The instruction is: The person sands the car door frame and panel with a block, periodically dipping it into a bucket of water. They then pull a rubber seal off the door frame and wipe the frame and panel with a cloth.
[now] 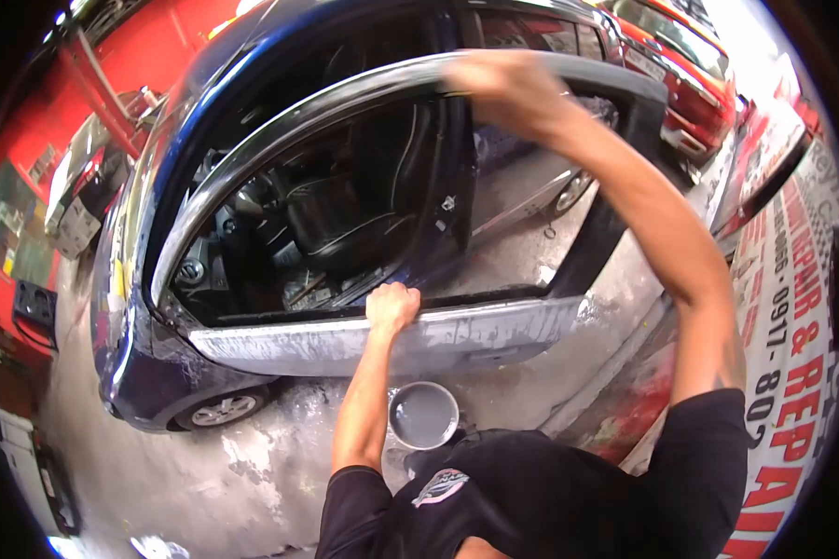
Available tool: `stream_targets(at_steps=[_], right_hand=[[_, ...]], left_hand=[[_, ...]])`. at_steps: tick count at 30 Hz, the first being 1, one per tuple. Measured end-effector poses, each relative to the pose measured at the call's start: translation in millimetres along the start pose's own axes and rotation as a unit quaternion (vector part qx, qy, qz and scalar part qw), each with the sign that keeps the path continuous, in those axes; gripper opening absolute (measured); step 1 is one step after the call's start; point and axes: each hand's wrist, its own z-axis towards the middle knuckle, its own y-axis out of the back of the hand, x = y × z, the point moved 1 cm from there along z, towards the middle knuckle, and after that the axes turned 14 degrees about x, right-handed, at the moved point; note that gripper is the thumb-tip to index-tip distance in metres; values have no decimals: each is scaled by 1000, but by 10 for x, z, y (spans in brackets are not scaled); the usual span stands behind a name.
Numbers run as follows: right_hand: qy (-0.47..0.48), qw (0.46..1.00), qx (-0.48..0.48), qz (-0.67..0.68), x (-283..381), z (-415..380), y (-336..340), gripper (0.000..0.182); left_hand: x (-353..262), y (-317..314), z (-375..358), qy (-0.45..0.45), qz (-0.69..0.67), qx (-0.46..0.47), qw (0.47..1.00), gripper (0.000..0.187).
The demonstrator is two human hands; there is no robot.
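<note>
the door panel (480, 337) looks matt and streaky, the windscreen pillar (207, 93) glossy.

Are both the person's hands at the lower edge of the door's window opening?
No, only the left hand is there; the right hand is up at the top of the window frame.

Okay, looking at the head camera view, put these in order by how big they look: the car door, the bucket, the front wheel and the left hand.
1. Car door
2. Bucket and front wheel: too alike to rank
3. Left hand
</note>
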Motion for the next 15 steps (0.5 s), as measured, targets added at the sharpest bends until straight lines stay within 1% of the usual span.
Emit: stream_targets(at_steps=[1, 2, 3, 4, 6, 8, 9, 11, 12, 14, 15], right_hand=[[-48, 998, 38, -31, -165, -350, 157, 9], [-77, 995, 37, -49, -196, -598, 385, 10], [-92, 992, 24, -80, -284, -826, 466, 7], [-112, 991, 51, -60, -340, -878, 478, 6], [-75, 995, 34, -56, -141, -444, 264, 7], [-13, 1000, 23, -17, 274, 330, -99, 10], [9, 1000, -18, 6, 509, 698, -316, 11], [32, 998, -21, 54, 799, 1114, -576, 13], [27, 998, -25, 52, 728, 1066, -512, 13], [25, 999, 10, 30, 494, 753, -278, 13], [0, 999, 42, -13, 320, 459, -122, 11]], left_hand=[[-16, 26, 32, 2, -13, 4, 1000, 48], [-49, 117, -68, -12, -14, 9, 1000, 48], [-17, 31, -79, -4, -14, 7, 1000, 48], [-21, -5, -11, 1, -14, -2, 1000, 49], [-38, -7, -52, -13, -18, -1, 1000, 48], [-51, 32, -60, -11, -24, 2, 1000, 48], [-17, 51, -58, -8, -19, 1, 1000, 48], [6, 39, -25, -2, -9, -9, 1000, 46], [47, 66, 16, -4, -2, -9, 1000, 46], [88, 6, 67, -5, -23, -16, 1000, 46], [5, 127, -1, 8, -24, 30, 999, 44]])
